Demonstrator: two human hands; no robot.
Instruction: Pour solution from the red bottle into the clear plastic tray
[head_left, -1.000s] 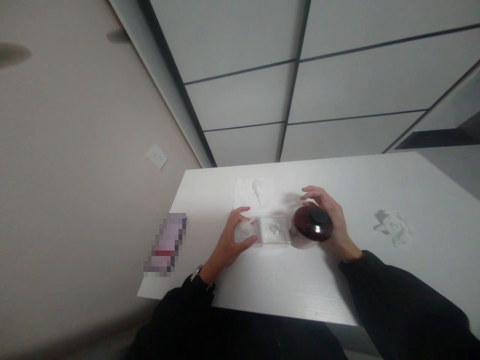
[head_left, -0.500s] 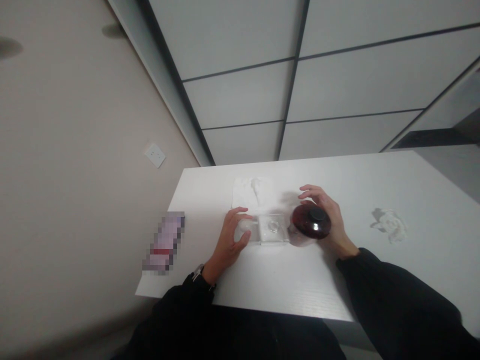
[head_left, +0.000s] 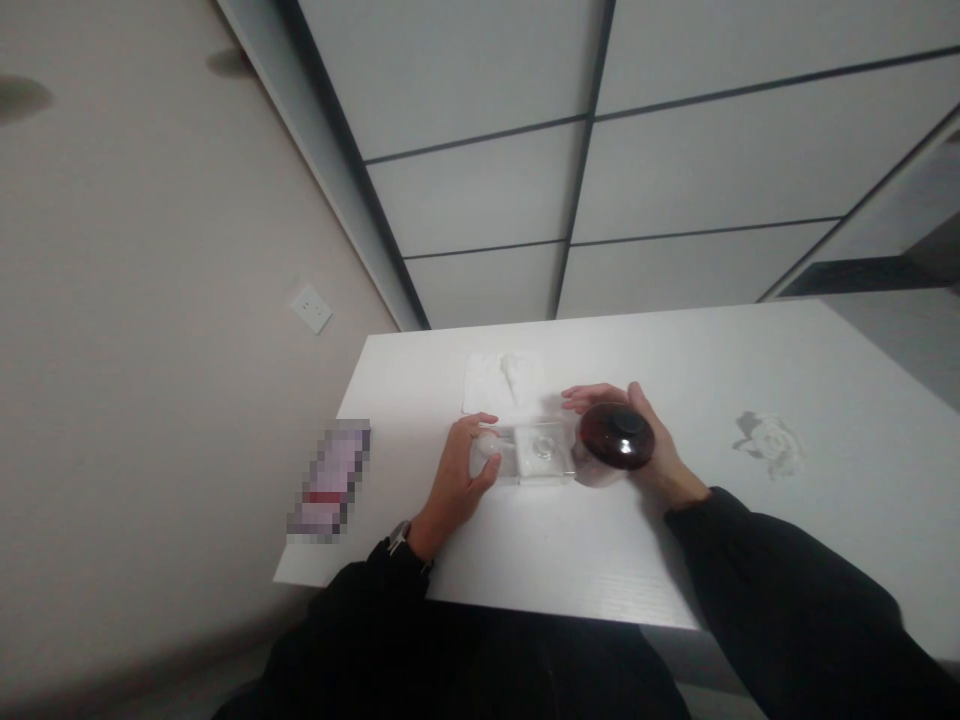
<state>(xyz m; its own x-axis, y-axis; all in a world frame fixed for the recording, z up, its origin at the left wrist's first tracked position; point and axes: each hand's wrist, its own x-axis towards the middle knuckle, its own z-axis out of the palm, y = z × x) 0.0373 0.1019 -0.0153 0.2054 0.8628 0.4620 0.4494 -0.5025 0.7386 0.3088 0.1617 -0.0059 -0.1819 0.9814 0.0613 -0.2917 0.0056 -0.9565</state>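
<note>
My left hand (head_left: 459, 470) bends round the left end of a clear rectangular container (head_left: 506, 472), thumb on the near side and fingers on the far side. A small pale round thing (head_left: 488, 443) shows between thumb and fingers. The container's right part has a white square top with a clear ring-shaped piece (head_left: 543, 447) on it. Just right of it stands a clear-sided jar with a dark red domed lid and black knob (head_left: 616, 436). My right hand (head_left: 654, 445) is behind and beside this jar, fingers stretched out to the left and thumb raised; the jar hides part of the palm.
On a white sheet (head_left: 480, 385) behind the container lies a small white spoon-like piece (head_left: 511, 378). A white crumpled, flower-like item (head_left: 772, 445) rests at the right of the white table (head_left: 570, 560). A blurred-out phone-shaped thing (head_left: 334, 480) lies at the left edge, by the wall.
My right hand's fingers have moved left and straightened behind the jar, and its thumb has come up. The left hand stays at the container. The view has shifted slightly.
</note>
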